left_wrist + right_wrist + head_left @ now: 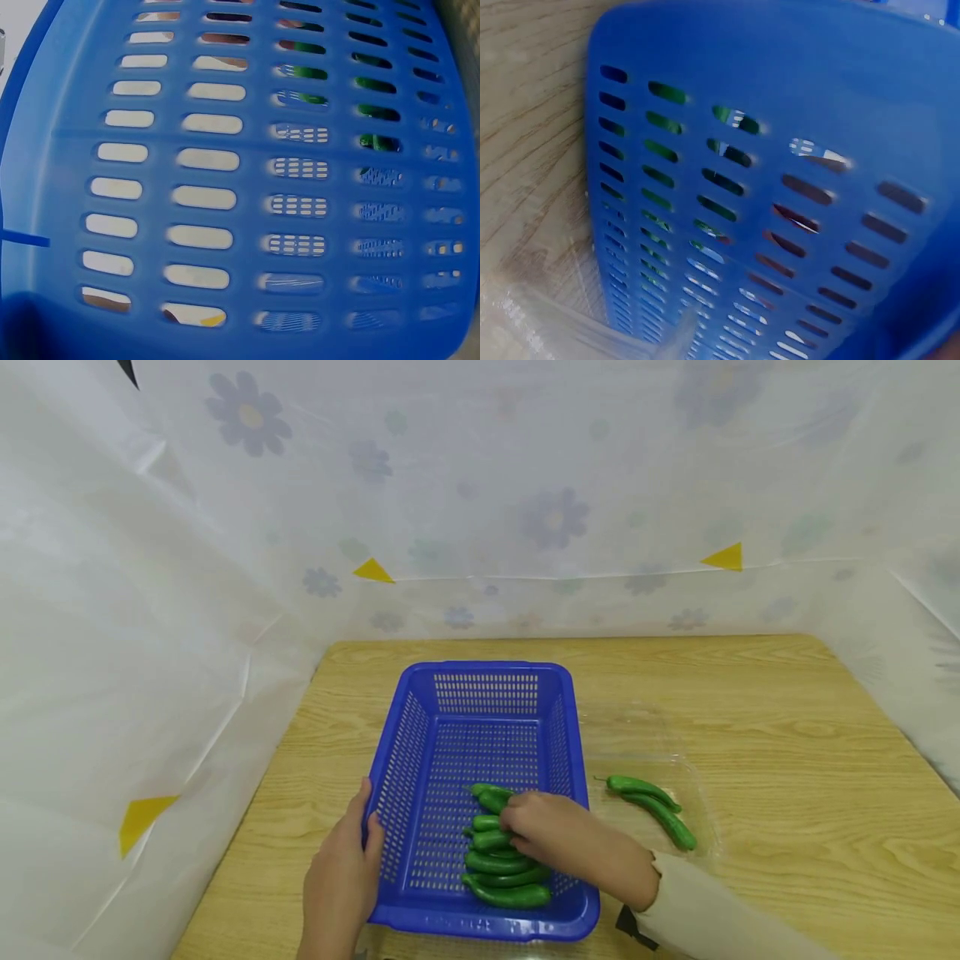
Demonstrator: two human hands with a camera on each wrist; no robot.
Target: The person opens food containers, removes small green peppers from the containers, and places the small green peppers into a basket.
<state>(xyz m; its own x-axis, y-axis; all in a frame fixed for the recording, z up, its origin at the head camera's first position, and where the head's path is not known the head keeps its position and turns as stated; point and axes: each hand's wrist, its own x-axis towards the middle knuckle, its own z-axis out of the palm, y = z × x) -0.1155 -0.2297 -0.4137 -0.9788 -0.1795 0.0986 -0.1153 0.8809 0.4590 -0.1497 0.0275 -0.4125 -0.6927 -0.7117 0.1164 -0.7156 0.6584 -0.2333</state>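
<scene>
A blue plastic basket with slotted walls stands on the table. Inside it, several green chili peppers lie side by side at the near right. My left hand holds the basket's left rim. Reaching over the right wall, my right hand has its fingers curled at a green pepper in the row; the fingertips are partly hidden. Both wrist views show mostly the basket's outer wall, with green peppers glimpsed through the slots and neither grip clearly visible.
Right of the basket, a clear plastic tray holds two more green peppers. Wood-grain tabletop extends around them. White flower-patterned sheeting with yellow triangles encloses the back and sides.
</scene>
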